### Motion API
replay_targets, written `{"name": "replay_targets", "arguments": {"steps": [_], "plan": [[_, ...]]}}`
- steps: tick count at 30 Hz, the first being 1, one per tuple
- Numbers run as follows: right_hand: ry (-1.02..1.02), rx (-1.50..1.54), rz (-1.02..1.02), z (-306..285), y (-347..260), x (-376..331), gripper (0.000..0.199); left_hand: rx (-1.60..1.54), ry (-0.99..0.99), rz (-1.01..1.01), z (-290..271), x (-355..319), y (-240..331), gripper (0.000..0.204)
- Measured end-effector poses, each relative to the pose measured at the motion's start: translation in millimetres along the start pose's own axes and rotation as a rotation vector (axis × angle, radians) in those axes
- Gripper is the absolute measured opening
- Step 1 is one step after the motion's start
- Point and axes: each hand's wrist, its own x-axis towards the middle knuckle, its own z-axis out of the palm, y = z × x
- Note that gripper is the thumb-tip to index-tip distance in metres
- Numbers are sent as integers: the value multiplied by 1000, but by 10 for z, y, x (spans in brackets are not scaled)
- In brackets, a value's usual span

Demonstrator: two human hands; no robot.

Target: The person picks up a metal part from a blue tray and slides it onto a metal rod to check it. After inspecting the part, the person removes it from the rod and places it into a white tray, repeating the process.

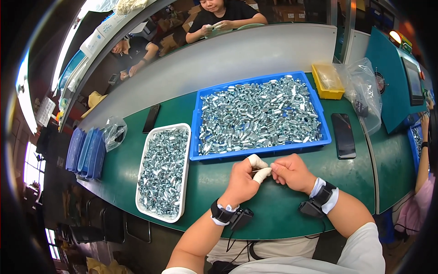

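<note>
Both of my hands meet over the green table, just in front of a blue tray. My left hand has pale finger cots on its thumb and index finger, and those two fingers are bent toward each other. Closed in a pinch, my right hand touches the tip of the left thumb's cot. Whatever lies between the fingers of either hand is too small to make out. Many short, shiny metal fittings fill the blue tray. Similar metal pieces fill a white tray to the left of my left hand.
One dark phone lies right of the blue tray, another behind the white tray. A yellow box and clear plastic bag stand far right. Blue bins sit at the left edge. Two people work beyond the grey partition.
</note>
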Motion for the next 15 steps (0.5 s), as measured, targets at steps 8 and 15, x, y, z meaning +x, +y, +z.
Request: {"name": "replay_targets", "arguments": {"steps": [8, 15], "plan": [[45, 80, -46, 11, 9, 18, 41, 123, 171, 168, 143, 22, 99, 7], [132, 128, -68, 24, 97, 33, 41, 174, 489, 94, -458, -52, 199, 7]]}}
